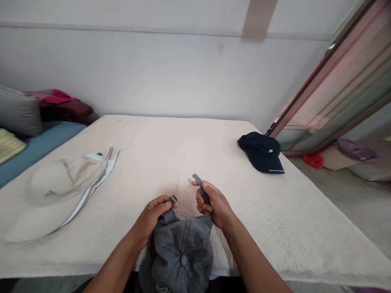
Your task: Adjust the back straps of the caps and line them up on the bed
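A grey baseball cap point(183, 252) is at the near table edge, its back opening facing away from me and its top button in sight. My left hand point(157, 211) pinches the short strap end with a small metal buckle point(173, 199). In my right hand point(214, 203) is the cap's loose grey strap point(200, 185), gripped between thumb and fingers with its tip pointing up and left. Strap and buckle are apart, with a gap between my hands. The cap's brim is mostly hidden below.
Beige caps point(58, 191) with a pale blue edge lie at the left on the cloth-covered table point(171, 142). A navy cap point(261, 150) lies at the back right. Beyond the left edge are a grey cushion point(20, 112) and blue bedding; a white wall point(171, 73) stands behind.
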Demonstrator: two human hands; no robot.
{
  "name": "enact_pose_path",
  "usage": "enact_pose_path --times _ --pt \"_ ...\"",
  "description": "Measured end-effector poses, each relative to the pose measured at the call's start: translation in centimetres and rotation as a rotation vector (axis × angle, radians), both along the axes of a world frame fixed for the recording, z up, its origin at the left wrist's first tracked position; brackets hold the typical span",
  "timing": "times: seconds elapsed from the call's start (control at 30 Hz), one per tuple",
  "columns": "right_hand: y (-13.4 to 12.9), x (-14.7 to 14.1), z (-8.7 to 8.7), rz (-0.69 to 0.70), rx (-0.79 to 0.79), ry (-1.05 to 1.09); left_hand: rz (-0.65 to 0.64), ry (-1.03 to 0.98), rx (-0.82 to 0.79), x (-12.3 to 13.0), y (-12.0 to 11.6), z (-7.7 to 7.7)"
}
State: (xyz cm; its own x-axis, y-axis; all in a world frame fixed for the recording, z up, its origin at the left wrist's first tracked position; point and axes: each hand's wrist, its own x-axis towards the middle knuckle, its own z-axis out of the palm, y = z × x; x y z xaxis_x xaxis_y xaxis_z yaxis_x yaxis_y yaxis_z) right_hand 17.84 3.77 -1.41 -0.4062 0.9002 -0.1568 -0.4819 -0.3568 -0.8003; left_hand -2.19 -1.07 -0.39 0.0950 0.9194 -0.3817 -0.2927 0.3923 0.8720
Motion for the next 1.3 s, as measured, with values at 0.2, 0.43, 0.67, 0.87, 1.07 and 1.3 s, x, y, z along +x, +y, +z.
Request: enact_pose_path --times 0.2,0.43,0.67,0.87,1.07,1.3 --pt "0.2 0.3 0.2 0.026 0.01 -0.047 -0.088 0.065 0.08 0.4 0.0 -0.4" --pt "-0.1 -0.4 0.8 0.236 0.044 -0.098 -0.156 -0.043 0.058 0.9 -0.2 -0.3" --pt "-0.3 -1.4 -0.3 0.261 -0.003 -0.158 -0.115 -0.053 0.069 1.1 -0.2 -0.4" --pt "-0.6 -1.9 -0.3 0.363 -0.011 -0.098 -0.158 -0.053 0.125 1.0 -0.4 -0.2" --pt "-0.7 -1.9 0.0 0.436 -0.053 -0.092 -0.104 -0.125 0.073 0.8 -0.4 -0.6" --pt "-0.8 -1.6 0.0 0.466 -0.063 -0.148 -0.087 -0.126 0.006 0.7 -0.6 -0.7"
